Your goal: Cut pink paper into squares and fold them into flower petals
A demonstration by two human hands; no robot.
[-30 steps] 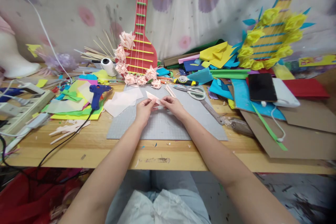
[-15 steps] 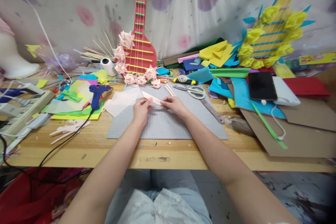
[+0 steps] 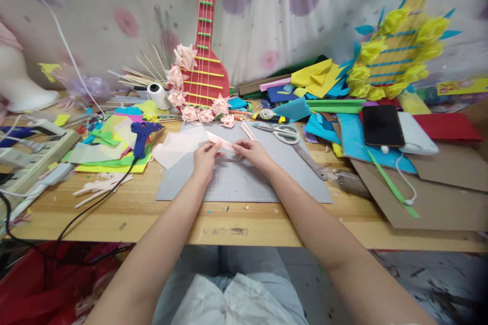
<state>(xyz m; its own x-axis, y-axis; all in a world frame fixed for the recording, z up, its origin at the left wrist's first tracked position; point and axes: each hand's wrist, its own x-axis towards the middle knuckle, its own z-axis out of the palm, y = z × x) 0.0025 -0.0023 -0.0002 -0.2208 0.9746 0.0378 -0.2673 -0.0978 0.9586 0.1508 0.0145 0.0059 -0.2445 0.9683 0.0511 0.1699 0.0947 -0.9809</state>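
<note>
Both hands pinch a folded strip of pale pink paper (image 3: pixel 221 141) just above a grey cutting mat (image 3: pixel 244 183). My left hand (image 3: pixel 206 157) grips its left end and my right hand (image 3: pixel 253 154) grips its right end. Loose pale pink sheets (image 3: pixel 177 145) lie on the mat's far left corner. A second thin pink strip (image 3: pixel 247 132) rests on the mat behind my right hand.
A blue glue gun (image 3: pixel 142 134) stands on coloured paper at the left. Scissors (image 3: pixel 280 133) and a ruler (image 3: pixel 309 161) lie right of the mat. A red cardboard guitar (image 3: pixel 204 56) with pink paper flowers leans on the wall. A phone (image 3: pixel 382 125) sits on blue paper.
The pink strip has tilted slightly and my hands have shifted a little toward the far side of the mat; otherwise the table looks the same.
</note>
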